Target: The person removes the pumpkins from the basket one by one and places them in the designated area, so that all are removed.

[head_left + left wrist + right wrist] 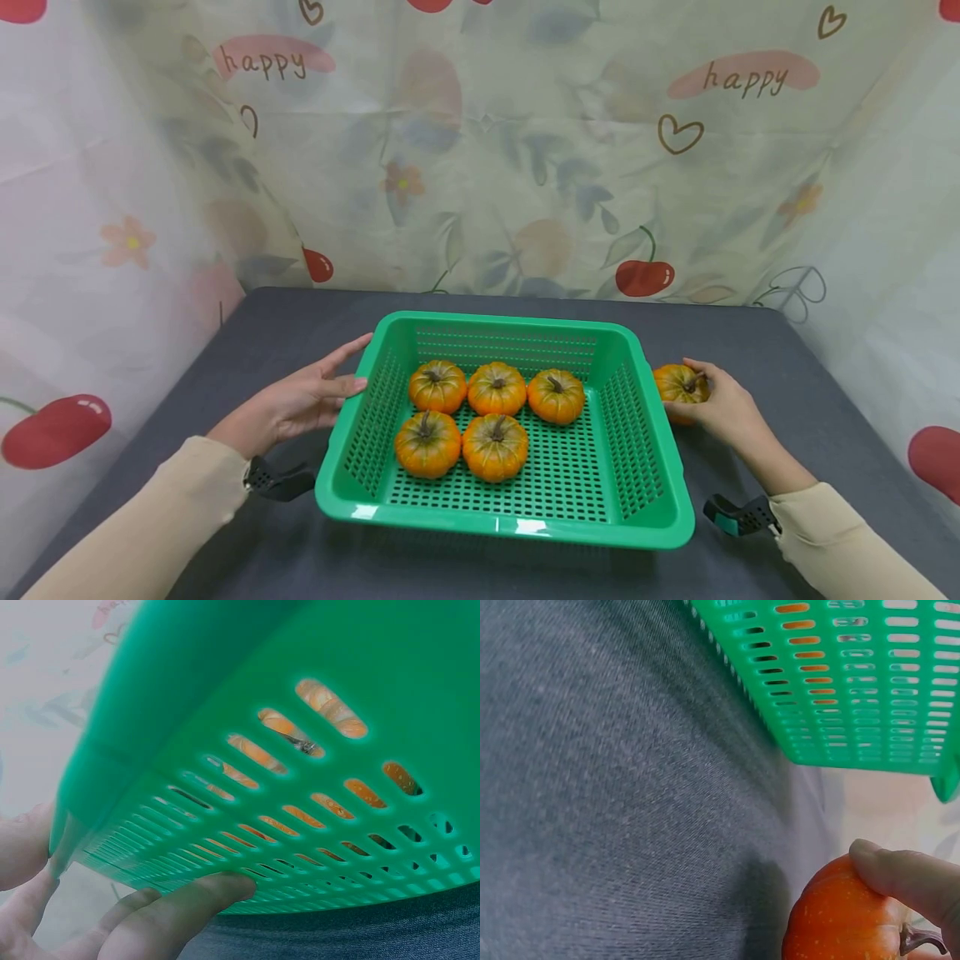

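Observation:
A green perforated plastic basket stands on the table with several small orange pumpkins inside, among them a front-row pumpkin and a back-row pumpkin. My left hand holds the basket's left rim, thumb on the rim and other fingers against the slotted side wall. Outside the right wall, my right hand grips another small pumpkin between thumb and fingers. The right wrist view shows that pumpkin with its brown stem sideways and the thumb on its upper side.
Dark grey cloth covers the table. A printed curtain with cherries and flowers hangs behind it and along both sides. Inside the basket, the bare slotted floor shows at the right and front.

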Tool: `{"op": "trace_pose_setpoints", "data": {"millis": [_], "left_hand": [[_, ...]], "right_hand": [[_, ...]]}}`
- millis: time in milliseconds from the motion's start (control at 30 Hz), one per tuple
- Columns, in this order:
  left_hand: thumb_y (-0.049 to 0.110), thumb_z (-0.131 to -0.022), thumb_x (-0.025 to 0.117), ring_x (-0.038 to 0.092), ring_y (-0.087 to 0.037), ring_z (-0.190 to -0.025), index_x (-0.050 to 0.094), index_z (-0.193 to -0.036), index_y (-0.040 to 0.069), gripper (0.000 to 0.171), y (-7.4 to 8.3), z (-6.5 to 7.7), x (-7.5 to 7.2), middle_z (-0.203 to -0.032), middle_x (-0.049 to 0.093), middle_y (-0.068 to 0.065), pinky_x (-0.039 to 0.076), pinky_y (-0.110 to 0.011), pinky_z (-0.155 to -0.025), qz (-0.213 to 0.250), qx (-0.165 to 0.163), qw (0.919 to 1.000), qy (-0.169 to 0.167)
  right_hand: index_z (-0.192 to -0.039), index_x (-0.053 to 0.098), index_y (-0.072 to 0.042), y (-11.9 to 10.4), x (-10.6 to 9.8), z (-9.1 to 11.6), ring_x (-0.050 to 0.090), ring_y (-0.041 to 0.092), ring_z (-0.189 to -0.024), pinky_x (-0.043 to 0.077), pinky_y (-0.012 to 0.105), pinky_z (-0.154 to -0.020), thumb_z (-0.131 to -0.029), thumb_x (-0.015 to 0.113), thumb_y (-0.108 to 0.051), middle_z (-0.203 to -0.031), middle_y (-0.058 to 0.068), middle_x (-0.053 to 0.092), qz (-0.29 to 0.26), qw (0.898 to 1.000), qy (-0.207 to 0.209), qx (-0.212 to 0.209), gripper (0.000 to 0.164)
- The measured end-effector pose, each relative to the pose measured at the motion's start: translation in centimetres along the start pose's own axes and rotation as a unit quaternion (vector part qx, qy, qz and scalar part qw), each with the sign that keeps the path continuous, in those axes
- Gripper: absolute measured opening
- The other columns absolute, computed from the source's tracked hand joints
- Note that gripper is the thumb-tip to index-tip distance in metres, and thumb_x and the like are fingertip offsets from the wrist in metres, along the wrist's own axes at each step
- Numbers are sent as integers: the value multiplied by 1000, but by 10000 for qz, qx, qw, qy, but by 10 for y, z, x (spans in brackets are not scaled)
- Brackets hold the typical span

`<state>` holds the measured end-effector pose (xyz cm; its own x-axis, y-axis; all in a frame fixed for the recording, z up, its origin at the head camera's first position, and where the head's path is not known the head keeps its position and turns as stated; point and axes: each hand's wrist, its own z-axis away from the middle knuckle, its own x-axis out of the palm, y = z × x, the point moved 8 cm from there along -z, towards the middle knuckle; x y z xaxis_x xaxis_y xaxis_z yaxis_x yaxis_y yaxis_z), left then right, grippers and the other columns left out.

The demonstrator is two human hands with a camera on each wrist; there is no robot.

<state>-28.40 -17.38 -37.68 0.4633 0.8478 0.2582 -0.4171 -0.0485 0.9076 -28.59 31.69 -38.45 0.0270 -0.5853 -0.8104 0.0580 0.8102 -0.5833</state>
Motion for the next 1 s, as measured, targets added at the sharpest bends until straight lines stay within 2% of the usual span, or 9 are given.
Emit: {"op": "trace_pose_setpoints", "data": {"millis": [567,867,1000], "left_hand": [[7,-99,54,69,-23,-98,-1,-156,37,85,0,-1,-1,-140,49,-15,57,-44,-85,19,-37,10000,-31],[7,-99,54,68,-25,-103,-1,-156,37,85,-1,-2,-1,-149,36,-22,56,-47,-87,-28,-15,10000,-17],[7,-99,54,68,-25,-103,-2,-156,37,85,0,-1,-1,-148,38,-22,56,-47,-87,-55,4,10000,-29]], "right_hand": [[-147,30,6,7,4,-4,42,50,-119,43,61,-88,-85,72,-36,-140,38,35,78,9999,-100,48,86],[-148,27,7,7,6,-6,40,50,-120,42,61,-90,-87,69,-36,-141,38,33,51,9997,-247,58,86],[-149,25,7,7,6,-6,40,50,-120,41,62,-90,-89,68,-38,-142,38,31,87,9993,-358,99,87]]}}
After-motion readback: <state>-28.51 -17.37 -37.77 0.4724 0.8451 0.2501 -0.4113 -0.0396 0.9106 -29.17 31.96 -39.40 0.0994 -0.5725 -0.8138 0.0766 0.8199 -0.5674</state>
